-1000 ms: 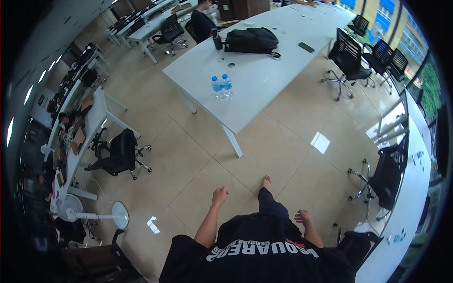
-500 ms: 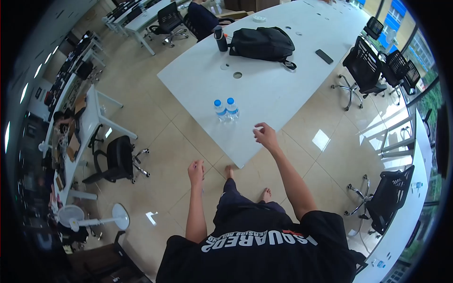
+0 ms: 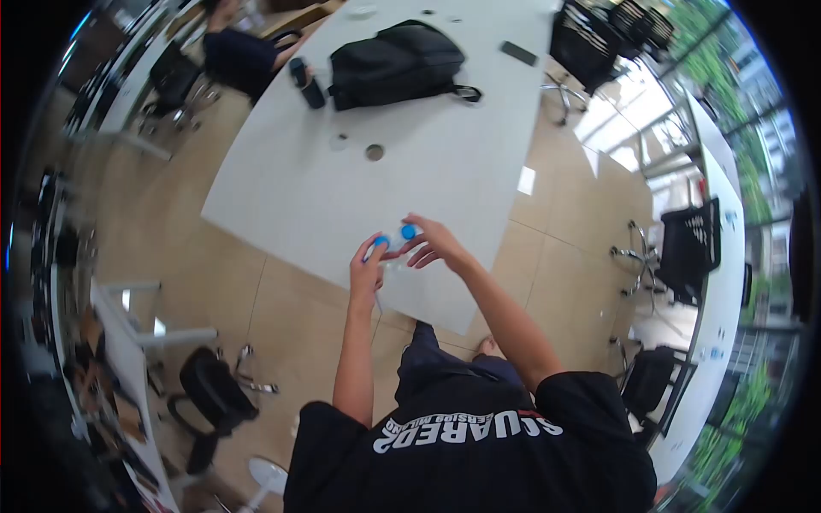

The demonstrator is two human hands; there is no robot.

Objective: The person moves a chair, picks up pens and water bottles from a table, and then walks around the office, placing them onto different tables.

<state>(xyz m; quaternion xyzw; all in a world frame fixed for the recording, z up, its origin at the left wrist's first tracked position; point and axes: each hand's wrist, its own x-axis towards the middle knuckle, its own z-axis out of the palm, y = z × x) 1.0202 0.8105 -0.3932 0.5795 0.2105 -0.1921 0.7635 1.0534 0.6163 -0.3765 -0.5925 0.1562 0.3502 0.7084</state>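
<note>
Two clear water bottles with blue caps stand side by side near the close corner of the white table (image 3: 445, 184). My left hand (image 3: 368, 269) is at the left bottle (image 3: 382, 243), its fingers and thumb around the neck just below the cap. Beside the right bottle (image 3: 408, 232) is my right hand (image 3: 434, 244), fingers spread, the index finger reaching past the cap and the others in front. The hands hide most of both bottles' bodies.
Farther up the table are a black backpack (image 3: 398, 64), a dark flask (image 3: 307, 84) and a phone (image 3: 518, 53). Office chairs (image 3: 688, 248) stand right and left (image 3: 214, 398). A seated person (image 3: 239, 56) is at the upper left.
Both my hands have moved forward to the bottles, and the fingers of my right hand have spread. The view has turned, so the table and backpack appear farther left.
</note>
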